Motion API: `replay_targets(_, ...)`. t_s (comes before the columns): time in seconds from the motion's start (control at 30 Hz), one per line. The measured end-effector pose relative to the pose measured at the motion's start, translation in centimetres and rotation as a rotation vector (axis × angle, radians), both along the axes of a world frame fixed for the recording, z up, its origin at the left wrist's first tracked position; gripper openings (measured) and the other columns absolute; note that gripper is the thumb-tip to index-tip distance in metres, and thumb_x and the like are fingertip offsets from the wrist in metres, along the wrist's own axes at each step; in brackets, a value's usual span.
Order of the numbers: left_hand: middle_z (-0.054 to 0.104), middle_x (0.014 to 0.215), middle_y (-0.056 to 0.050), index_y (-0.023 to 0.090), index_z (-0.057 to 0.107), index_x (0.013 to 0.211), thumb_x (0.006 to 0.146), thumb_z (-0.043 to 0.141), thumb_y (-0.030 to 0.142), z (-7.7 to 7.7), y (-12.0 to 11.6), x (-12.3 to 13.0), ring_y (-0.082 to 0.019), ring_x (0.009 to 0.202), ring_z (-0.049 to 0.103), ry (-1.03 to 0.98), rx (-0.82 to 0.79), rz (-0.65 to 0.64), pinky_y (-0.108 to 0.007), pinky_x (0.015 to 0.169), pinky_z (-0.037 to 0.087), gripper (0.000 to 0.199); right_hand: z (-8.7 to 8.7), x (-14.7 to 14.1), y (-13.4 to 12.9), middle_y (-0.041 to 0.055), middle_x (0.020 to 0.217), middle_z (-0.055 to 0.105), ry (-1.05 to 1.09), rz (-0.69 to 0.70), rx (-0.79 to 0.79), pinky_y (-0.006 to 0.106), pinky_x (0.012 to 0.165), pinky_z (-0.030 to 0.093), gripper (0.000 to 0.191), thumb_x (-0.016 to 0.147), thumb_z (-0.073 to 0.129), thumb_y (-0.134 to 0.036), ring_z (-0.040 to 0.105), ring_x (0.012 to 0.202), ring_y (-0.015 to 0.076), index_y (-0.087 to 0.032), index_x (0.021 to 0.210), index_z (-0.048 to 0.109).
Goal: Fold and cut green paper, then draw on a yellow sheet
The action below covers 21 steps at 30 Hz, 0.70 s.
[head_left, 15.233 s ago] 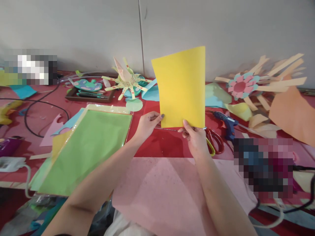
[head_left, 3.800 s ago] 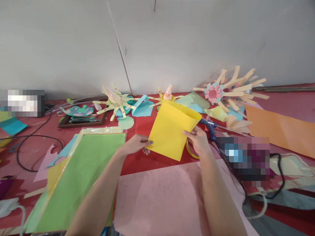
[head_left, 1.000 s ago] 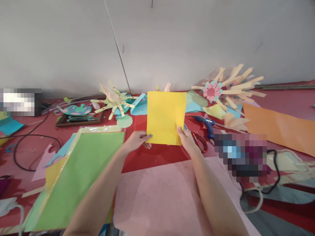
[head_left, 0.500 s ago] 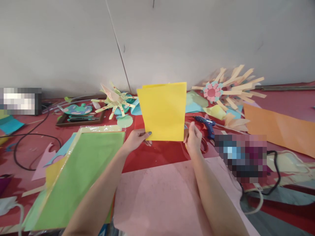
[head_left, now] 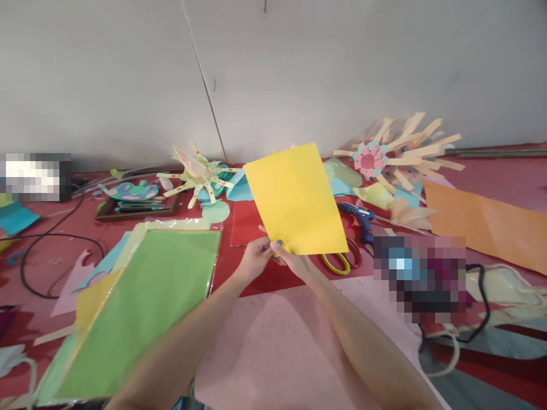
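Note:
A yellow sheet of paper (head_left: pixel 297 199) is held up in front of me, tilted, with its face toward me. My left hand (head_left: pixel 256 256) pinches its lower left corner. Close against it, my right hand (head_left: pixel 294 259) grips the same corner, with part of its fingers behind the sheet. Below the paper's lower right edge, scissors with yellow and red handles (head_left: pixel 337 264) lie on the red table. A red sheet (head_left: pixel 243 225) lies partly behind the yellow paper.
A packet of green sheets (head_left: pixel 149 307) lies at left, and pink paper (head_left: pixel 273 347) in front. A blue glue gun (head_left: pixel 363 219), paper flowers (head_left: pixel 370 159) and an orange sheet (head_left: pixel 487 222) are at right. A tray of pens (head_left: pixel 137 210) stands at the back left.
My right hand has moved left from the sheet's lower right corner to meet my left hand. The yellow paper has tilted, and the scissor handles are now more visible.

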<state>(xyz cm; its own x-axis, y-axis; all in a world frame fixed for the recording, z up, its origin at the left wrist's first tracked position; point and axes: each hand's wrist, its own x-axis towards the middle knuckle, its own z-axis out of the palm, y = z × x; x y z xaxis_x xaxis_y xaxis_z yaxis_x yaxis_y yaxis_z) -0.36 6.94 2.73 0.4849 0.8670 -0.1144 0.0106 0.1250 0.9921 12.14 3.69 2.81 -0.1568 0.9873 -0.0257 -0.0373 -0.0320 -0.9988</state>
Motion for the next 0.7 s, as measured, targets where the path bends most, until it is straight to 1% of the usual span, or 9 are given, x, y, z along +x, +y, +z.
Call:
replay_targets(0.07,0.065,0.058,-0.001,0.014,0.06,0.069,0.073,0.058,0.051,-0.2,-0.2,0.2,-0.014,0.053,0.063,-0.006,-0.011,-0.01,-0.027,0.056,0.052,0.037,0.2,-0.2,0.2,-0.0043,0.047,0.037,0.071,0.029,-0.023,0.025,0.048,0.039,0.047,0.083,0.038,-0.058,0.039,0.044,0.0096,-0.02,0.085,0.066)
replay_targets(0.13,0.064,0.057,-0.001,0.014,0.06,0.07,0.073,0.057,0.052,-0.2,-0.2,0.2,-0.014,0.051,0.062,-0.005,-0.019,-0.002,-0.027,0.055,0.052,0.038,0.3,-0.2,0.3,-0.0039,0.045,0.035,0.092,0.009,-0.007,0.025,0.048,0.038,0.054,0.084,0.032,-0.06,0.039,0.044,0.0098,-0.018,0.078,0.066)
replay_targets(0.23,0.064,0.056,-0.001,0.014,0.059,0.069,0.072,0.058,0.052,0.1,-0.1,0.1,-0.015,0.05,0.062,-0.004,-0.025,0.011,-0.027,0.054,0.052,0.038,-0.2,0.0,0.3,0.0007,0.052,0.05,0.066,-0.101,0.016,0.028,0.061,0.046,0.053,0.081,0.036,-0.062,0.054,0.059,0.0149,-0.019,0.081,0.066)
replay_targets(0.3,0.064,0.055,-0.002,0.014,0.058,0.067,0.072,0.058,0.052,0.3,0.1,-0.1,-0.015,0.05,0.062,-0.004,-0.032,0.024,-0.027,0.054,0.052,0.039,-0.8,0.4,0.3,0.0043,0.074,0.064,0.07,-0.286,0.017,0.032,0.08,0.047,0.049,0.078,0.043,-0.061,0.06,0.086,0.0196,-0.021,0.096,0.065)
replay_targets(0.33,0.064,0.054,-0.002,0.014,0.057,0.067,0.073,0.058,0.052,0.4,0.2,-0.2,-0.014,0.05,0.061,-0.004,-0.035,0.039,-0.027,0.054,0.052,0.038,-1.1,0.6,0.4,0.0049,0.089,0.066,0.087,-0.394,0.019,0.034,0.089,0.044,0.05,0.077,0.046,-0.061,0.057,0.101,0.0205,-0.023,0.106,0.061)
replay_targets(0.37,0.064,0.054,-0.002,0.014,0.057,0.066,0.073,0.059,0.051,0.5,0.4,-0.3,-0.014,0.05,0.061,-0.002,-0.039,0.056,-0.026,0.055,0.052,0.038,-1.3,1.0,0.5,0.0046,0.105,0.064,0.11,-0.488,0.022,0.035,0.097,0.04,0.052,0.077,0.047,-0.06,0.052,0.112,0.0204,-0.024,0.115,0.056)
replay_targets(0.43,0.064,0.055,-0.002,0.014,0.056,0.066,0.072,0.06,0.05,0.5,0.8,-0.7,-0.013,0.049,0.061,0.003,-0.043,0.089,-0.026,0.055,0.052,0.037,-1.5,1.8,0.7,0.0037,0.123,0.056,0.156,-0.6,0.035,0.037,0.103,0.034,0.057,0.078,0.045,-0.059,0.044,0.122,0.02,-0.025,0.125,0.049)
replay_targets(0.53,0.064,0.056,-0.003,0.014,0.055,0.067,0.073,0.059,0.05,0.6,1.2,-1.1,-0.013,0.05,0.061,0.014,-0.029,0.106,-0.026,0.055,0.052,0.037,-1.1,3.1,0.9,0.004,0.129,0.052,0.177,-0.619,0.073,0.037,0.104,0.034,0.054,0.081,0.043,-0.057,0.043,0.124,0.0208,-0.024,0.123,0.052)
replay_targets(0.7,0.066,0.059,-0.005,0.013,0.056,0.068,0.074,0.057,0.05,0.9,1.4,-1.2,-0.014,0.052,0.062,0.044,0.029,0.098,-0.026,0.055,0.052,0.038,-0.1,4.5,0.9,0.0049,0.123,0.058,0.129,-0.619,0.193,0.039,0.103,0.036,0.047,0.083,0.044,-0.053,0.047,0.121,0.0218,-0.022,0.115,0.059)
